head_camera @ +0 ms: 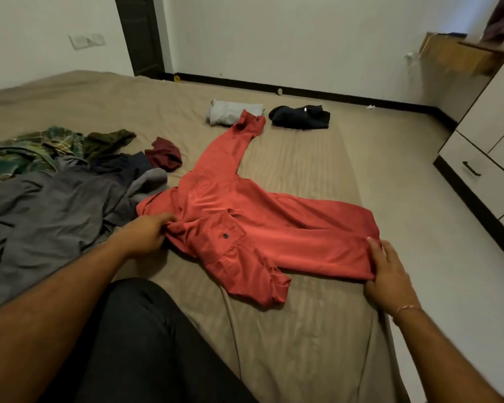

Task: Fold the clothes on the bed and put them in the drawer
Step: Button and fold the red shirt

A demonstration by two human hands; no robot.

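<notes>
A red long-sleeved shirt (274, 225) lies spread on the tan bed (303, 330), one sleeve stretched toward the far side. My left hand (146, 234) grips the shirt's collar end at its left. My right hand (386, 274) holds the shirt's hem at the right, thumb on top of the cloth. A heap of unfolded clothes lies to the left: a grey garment (50, 205), a green plaid shirt (26, 152) and a dark red piece (163, 155). Two folded items, a light grey one (230, 113) and a dark navy one (300, 116), sit at the far side of the bed.
A white cabinet with drawers and a black handle (472, 168) stands at the right beyond the bed's edge. A wooden drawer (460, 52) sticks out open higher up. My dark-trousered leg (146, 344) rests on the bed in front. A dark door (140, 36) is at the back.
</notes>
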